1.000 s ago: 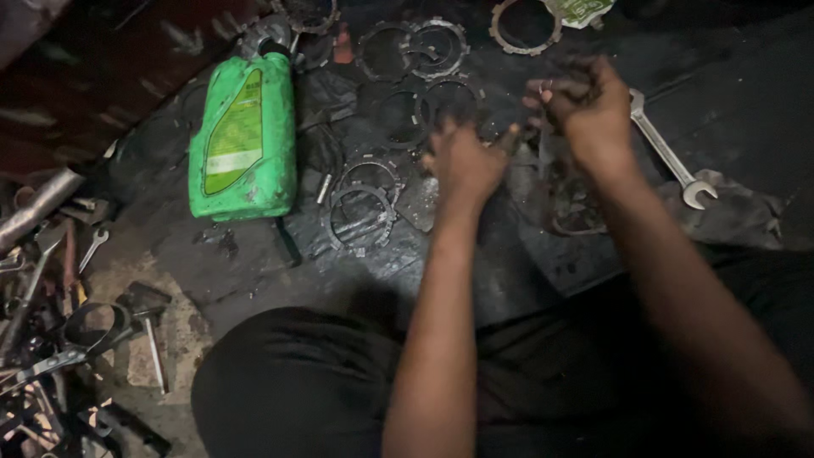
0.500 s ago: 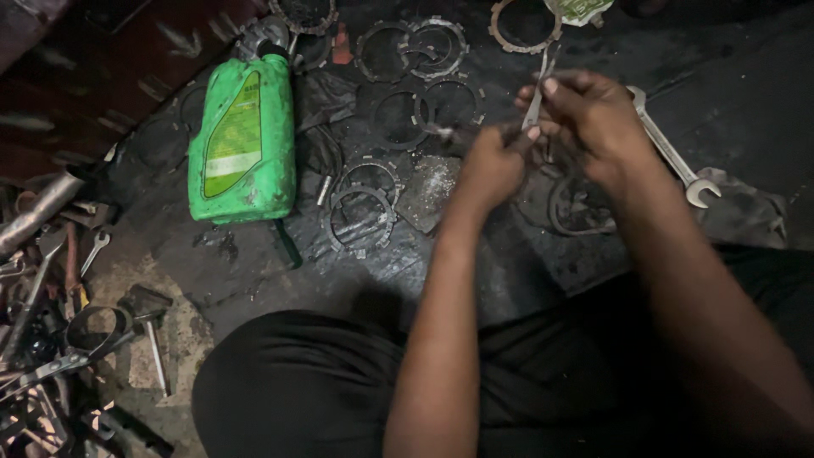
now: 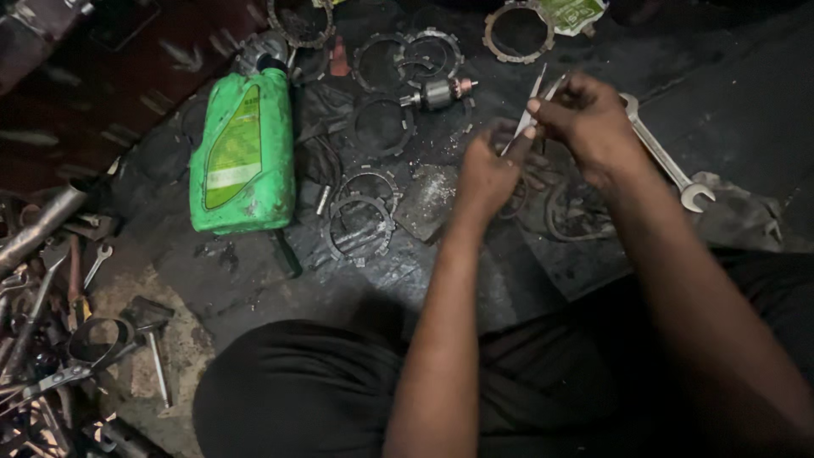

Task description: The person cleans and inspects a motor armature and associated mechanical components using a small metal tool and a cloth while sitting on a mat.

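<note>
Both hands have risen slightly since before: the right hand (image 3: 585,119) pinches thin metal tweezers (image 3: 532,106) above the dark floor, the left hand (image 3: 487,174) pinches their lower tip. Nearby lie a green bottle (image 3: 242,153) and a wrench (image 3: 666,157).

I count one green oil bottle (image 3: 242,153) at left, one motor armature (image 3: 439,93), one spanner (image 3: 666,157) at right, and about seven toothed rings (image 3: 360,229) (some overlap, hard to separate).
</note>
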